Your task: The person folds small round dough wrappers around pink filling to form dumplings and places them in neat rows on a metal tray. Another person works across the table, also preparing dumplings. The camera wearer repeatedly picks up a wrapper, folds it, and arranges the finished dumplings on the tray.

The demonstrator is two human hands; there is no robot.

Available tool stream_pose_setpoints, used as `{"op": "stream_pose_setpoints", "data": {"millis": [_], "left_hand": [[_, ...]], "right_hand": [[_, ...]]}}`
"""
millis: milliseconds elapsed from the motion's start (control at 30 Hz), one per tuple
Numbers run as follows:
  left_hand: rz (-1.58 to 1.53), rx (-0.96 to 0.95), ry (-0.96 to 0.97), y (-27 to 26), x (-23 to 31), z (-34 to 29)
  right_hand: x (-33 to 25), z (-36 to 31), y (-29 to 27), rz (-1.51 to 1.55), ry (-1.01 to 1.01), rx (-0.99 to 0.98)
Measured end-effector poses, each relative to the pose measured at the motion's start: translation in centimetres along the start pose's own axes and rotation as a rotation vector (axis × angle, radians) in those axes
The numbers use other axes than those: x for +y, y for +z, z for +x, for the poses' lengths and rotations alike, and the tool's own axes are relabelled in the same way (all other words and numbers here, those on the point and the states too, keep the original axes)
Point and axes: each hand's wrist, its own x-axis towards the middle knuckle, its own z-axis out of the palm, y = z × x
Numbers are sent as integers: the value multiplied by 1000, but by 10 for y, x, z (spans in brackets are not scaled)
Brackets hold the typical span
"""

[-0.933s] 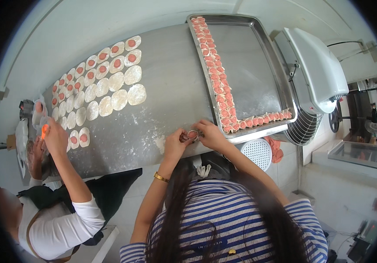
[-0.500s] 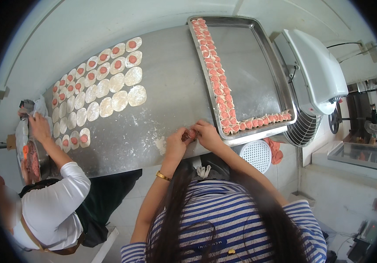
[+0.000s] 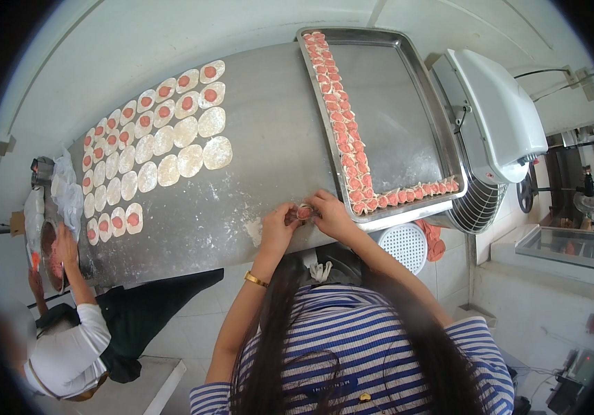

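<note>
Both my hands meet at the near edge of a floured steel table point(image 3: 255, 187). My left hand point(image 3: 278, 225) and my right hand point(image 3: 329, 213) pinch one small dumpling point(image 3: 304, 211) with pink filling between their fingertips. A gold bangle sits on my left wrist. Just right of my hands lies a steel tray point(image 3: 394, 117) with folded dumplings point(image 3: 344, 131) lined along its left and near edges. Round dough wrappers point(image 3: 155, 149), many topped with a pink dab, lie in rows on the table's left part.
A co-worker in a white top point(image 3: 69, 346) stands at the table's left end, one hand point(image 3: 65, 242) by a bowl of pink filling point(image 3: 51, 259). A white machine point(image 3: 497, 111) stands right of the tray, a white perforated lid point(image 3: 402, 243) below it.
The co-worker's hand has drawn back from the wrappers to the bowl at the table's left end. My hands stay together on the dumpling, shifting only slightly.
</note>
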Motion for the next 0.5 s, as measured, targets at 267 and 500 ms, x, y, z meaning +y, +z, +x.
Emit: {"op": "stream_pose_setpoints", "data": {"millis": [267,500], "left_hand": [[-33,13,-14,4,-4,0],[-9,-50,-8,0,3,3]], "right_hand": [[-2,1,0,-34,10,42],[0,3,3,27,-18,88]]}}
